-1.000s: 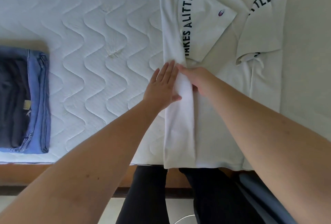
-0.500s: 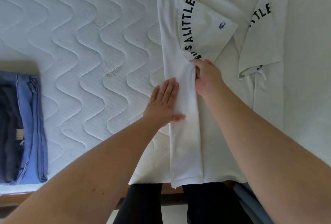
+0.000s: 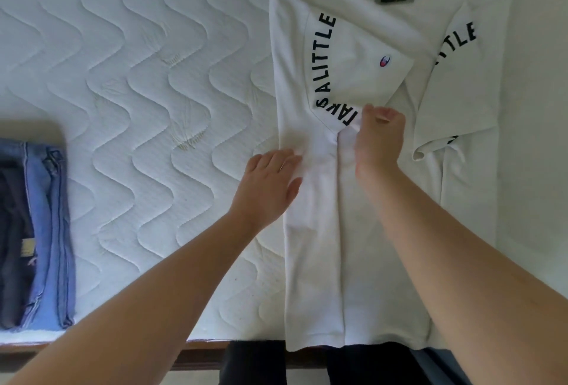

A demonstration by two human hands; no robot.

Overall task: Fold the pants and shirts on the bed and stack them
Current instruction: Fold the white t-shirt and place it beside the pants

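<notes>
A white T-shirt (image 3: 362, 231) with black lettering lies back-up on the right of the quilted mattress (image 3: 138, 92), both sides and sleeves folded inward. Its hem hangs over the bed's near edge. My left hand (image 3: 267, 184) presses flat on the folded left panel, fingers apart. My right hand (image 3: 379, 141) pinches the inner edge of that panel just below the left sleeve. A stack of folded pants (image 3: 33, 234), blue denim with a darker pair on top, sits at the left edge.
The bed's wooden frame (image 3: 92, 351) runs along the bottom, with my dark-clad legs (image 3: 255, 363) below it. A plain pale surface (image 3: 538, 108) lies to the right of the shirt.
My right hand slid up the fold edge toward the sleeve and closed on the fabric. My left hand stayed flat on the left panel. The view shifted so the shirt sits lower in frame.
</notes>
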